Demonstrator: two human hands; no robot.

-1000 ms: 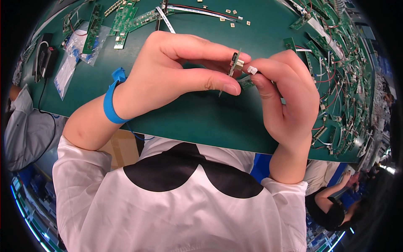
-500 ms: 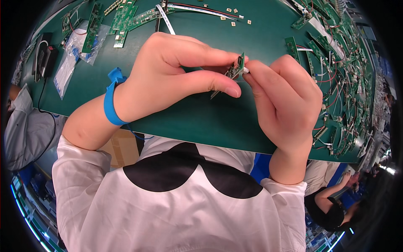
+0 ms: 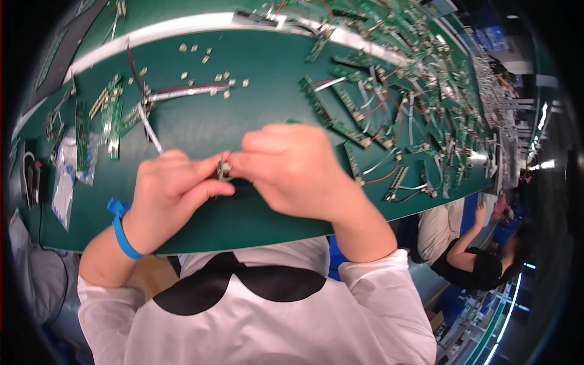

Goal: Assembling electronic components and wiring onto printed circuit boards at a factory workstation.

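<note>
Pinched between the fingertips of the left hand (image 3: 173, 198) and right hand (image 3: 298, 173), the small connector part (image 3: 224, 170) could have been dropped onto the green surface (image 3: 255, 115) below had either grip been loosened.

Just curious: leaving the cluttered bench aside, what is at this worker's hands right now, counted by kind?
Hands: 2, left hand and right hand
Blue wristband, on the left wrist: 1
Small component, pinched between both hands: 1
Total: 4
</note>
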